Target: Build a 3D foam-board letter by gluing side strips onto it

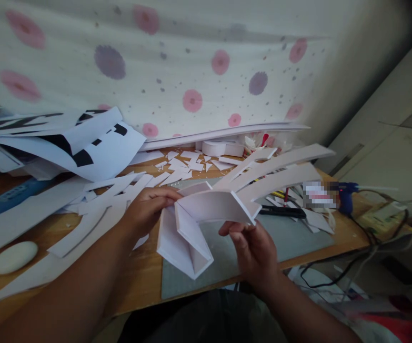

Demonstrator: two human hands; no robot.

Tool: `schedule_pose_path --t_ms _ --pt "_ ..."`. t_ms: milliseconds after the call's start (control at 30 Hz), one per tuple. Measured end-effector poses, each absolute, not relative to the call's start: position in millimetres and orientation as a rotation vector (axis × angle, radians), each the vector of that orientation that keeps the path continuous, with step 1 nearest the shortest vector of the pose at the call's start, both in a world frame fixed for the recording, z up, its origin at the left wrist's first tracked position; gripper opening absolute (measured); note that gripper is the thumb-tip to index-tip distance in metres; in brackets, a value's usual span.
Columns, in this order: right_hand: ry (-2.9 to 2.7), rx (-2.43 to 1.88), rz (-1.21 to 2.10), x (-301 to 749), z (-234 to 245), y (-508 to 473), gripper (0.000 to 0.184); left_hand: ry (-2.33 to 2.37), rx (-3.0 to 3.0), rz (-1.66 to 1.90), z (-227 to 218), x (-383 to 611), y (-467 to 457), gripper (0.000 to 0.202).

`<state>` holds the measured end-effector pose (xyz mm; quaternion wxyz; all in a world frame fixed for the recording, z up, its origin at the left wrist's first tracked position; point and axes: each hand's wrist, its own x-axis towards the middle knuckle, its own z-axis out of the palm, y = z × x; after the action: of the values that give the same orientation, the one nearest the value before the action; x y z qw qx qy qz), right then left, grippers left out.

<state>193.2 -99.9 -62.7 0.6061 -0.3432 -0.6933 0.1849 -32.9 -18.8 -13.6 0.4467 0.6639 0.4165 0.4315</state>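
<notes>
A folded piece of white foam board (211,206), with a curved wall and an open angular end, is held above the table between my two hands. My left hand (150,207) has its fingers closed on the left upper edge, the thumb hidden behind the board. At the right corner, my right hand (254,245) pinches the lower edge with curled fingers. Long curved white strips (291,155) fan out behind the piece; whether they are joined to it I cannot tell. Beneath lies a grey-green cutting mat (298,247), with a black utility knife (283,211) to the right.
White offcuts (180,164) are scattered at the back of the wooden table (137,281). Cut strips (84,228) and a white oval object (15,257) lie left, below printed sheets (120,147). A blue glue gun (346,199) and cables (370,243) are at the right edge.
</notes>
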Motion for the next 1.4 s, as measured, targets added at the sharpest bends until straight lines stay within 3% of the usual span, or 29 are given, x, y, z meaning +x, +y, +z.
schedule_pose_path --t_ms 300,567,1200,1400 --pt "-1.063 -0.678 1.094 212 -92 -107 0.024 1.145 1.851 1.026 -28 -46 1 0.020" --pt "-0.782 -0.726 1.320 215 -76 -111 0.015 1.158 2.027 0.898 -30 -50 6 0.023" --pt "-1.080 -1.042 1.107 242 -102 -122 0.006 1.136 2.225 0.548 -31 -47 7 0.028" --pt "-1.601 -1.275 0.676 235 -97 -121 0.008 1.128 2.310 0.410 -30 -47 8 0.027"
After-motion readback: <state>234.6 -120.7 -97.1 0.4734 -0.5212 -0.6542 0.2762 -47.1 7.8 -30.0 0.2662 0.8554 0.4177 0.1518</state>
